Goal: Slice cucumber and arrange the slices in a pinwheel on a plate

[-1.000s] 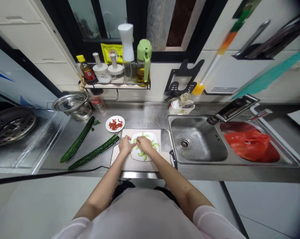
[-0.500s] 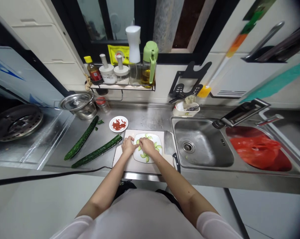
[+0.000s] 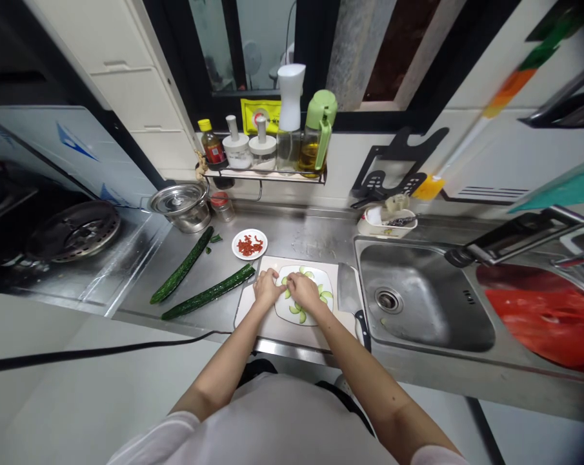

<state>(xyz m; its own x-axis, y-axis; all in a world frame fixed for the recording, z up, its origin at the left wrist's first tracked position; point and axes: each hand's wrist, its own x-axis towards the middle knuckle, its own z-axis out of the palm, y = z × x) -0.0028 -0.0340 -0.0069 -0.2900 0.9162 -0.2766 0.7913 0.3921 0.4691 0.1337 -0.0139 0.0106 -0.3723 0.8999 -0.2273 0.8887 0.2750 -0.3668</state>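
While left hand [image 3: 266,289] flanks right hand [image 3: 303,290] at plate [image 3: 286,312], green slices [image 3: 302,316] clustered, grips unclear

Left hand [image 3: 266,289] and right hand [image 3: 304,292] cover left part of white plate [image 3: 282,310] plus some cucumber slices [image 3: 302,316]; contact area too small to tell whether they pinch a slice. Right edge cuts off red plastic bag [image 3: 548,323], surface smeared, and teal sheet [image 3: 563,187]; long-handled tool [image 3: 509,92] at far right blurs toward its top. Left edge crops stove [image 3: 44,274], far-left part lost in dark; red bits [image 3: 250,246] too small to name, label [image 3: 217,153] on yellow-capped bottle [image 3: 212,144] unreadable.
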